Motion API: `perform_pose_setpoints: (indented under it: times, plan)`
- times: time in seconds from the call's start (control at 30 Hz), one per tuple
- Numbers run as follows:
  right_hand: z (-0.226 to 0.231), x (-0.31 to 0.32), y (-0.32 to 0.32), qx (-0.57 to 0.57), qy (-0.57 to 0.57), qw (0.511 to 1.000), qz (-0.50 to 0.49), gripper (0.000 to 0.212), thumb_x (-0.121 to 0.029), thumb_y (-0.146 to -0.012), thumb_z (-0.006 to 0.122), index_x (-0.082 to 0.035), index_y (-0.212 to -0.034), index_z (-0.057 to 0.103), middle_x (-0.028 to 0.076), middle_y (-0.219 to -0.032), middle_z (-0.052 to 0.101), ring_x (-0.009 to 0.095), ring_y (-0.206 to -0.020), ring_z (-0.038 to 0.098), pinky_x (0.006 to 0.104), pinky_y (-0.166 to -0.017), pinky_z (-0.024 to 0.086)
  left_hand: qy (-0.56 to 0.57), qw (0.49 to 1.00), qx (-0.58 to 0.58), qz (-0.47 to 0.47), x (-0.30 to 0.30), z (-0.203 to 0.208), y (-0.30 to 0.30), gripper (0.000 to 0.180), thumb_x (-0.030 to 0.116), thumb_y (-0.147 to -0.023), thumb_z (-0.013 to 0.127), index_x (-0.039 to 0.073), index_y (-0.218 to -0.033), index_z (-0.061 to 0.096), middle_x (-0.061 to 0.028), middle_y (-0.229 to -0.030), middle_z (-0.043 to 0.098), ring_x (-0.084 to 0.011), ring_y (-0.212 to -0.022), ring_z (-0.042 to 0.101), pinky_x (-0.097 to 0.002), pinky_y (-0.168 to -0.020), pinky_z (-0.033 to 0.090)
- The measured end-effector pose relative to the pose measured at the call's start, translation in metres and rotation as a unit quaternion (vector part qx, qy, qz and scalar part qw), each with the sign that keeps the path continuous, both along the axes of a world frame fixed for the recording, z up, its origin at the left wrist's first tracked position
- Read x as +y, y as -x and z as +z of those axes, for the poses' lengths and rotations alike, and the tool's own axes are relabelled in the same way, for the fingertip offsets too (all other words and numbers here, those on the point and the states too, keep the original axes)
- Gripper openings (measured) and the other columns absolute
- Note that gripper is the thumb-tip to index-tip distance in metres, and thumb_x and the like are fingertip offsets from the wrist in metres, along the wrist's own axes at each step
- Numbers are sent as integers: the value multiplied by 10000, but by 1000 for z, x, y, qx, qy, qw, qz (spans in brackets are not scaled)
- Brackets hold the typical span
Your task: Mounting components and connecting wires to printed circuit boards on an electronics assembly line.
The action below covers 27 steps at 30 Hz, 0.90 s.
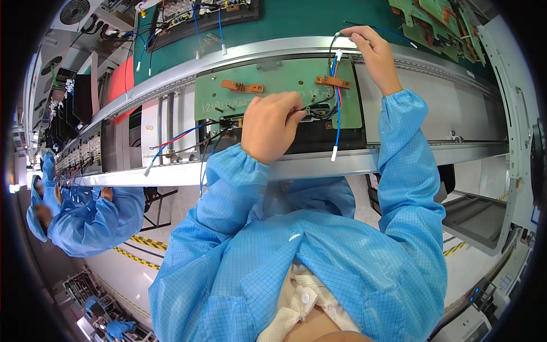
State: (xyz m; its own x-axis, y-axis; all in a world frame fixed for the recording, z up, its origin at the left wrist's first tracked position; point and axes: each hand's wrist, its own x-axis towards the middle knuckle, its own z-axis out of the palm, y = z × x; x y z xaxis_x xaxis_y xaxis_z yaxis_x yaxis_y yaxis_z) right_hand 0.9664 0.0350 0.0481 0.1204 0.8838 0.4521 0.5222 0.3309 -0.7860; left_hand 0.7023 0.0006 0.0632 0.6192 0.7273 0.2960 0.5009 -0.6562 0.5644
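Black cable: the black cable (331, 51) rises from the green board (273, 74), passes beside the white plug (339, 55), and bends at the far rail (256, 52), its upper end at the right hand's fingertips.
Right hand: the right hand (346, 34) reaches over the far rail; index finger and thumb appear to pinch the cable's upper end, other fingers loosely bent.
Left hand: the left hand (297, 110) is low over the board's middle, knuckles up, fingers curled, thumb close to the index finger beside the dark wires (322, 109). Whether it grips them, cannot tell; the palm side is hidden.
Good handling: best, I judge, to steady the wires near the board with the left and guide the cable end by its tip with the right, pulling gently so the root takes no strain.
Snag risk: the right brown bar (332, 82) sits where wires bunch; worth keeping the black cable from crossing the blue wire (338, 128), whose white end dangles toward the near rail (319, 171).
Arm pose: right forearm extended, nearly upright in view, wrist bent leftward; left elbow folded, forearm angled inward.
Tabletop: green tabletop (307, 20) beyond the far rail.
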Motion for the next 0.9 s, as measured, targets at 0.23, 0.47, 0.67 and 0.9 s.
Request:
perform_pose_setpoints:
  times: [0.23,0.47,0.67,0.9]
  plan:
    - [21,-35,17,72,-6,997,9,228,-145,-914,461,-18,-1019,620,46,-957,624,135,-914,565,266,-839,418,46,998,-40,-26,-3,-4,9,95,115,-781,613,76,-770,528,-64,-689,568,-271,-711,557,-373,-650,357]
    - [50,-76,72,-179,-35,961,209,153,-76,-731,663,-72,-883,647,50,-1019,600,221,-1025,538,365,-885,407,53,992,-55,-98,-1,-12,25,112,149,-771,650,103,-788,550,-9,-696,554,-210,-728,519,-347,-689,351]
    - [41,-75,99,-340,-45,919,195,180,-141,-629,723,-91,-731,584,14,-911,572,230,-944,534,411,-966,372,-26,991,-104,-74,-10,-24,29,141,149,-724,701,100,-783,583,0,-704,569,-207,-736,525,-351,-750,394]
    - [35,-69,93,-342,-70,917,195,177,-116,-672,693,-76,-743,536,25,-803,556,222,-841,545,427,-961,394,-2,989,-125,-73,-16,-13,33,125,146,-721,704,90,-786,613,-16,-679,583,-219,-727,533,-356,-741,409]
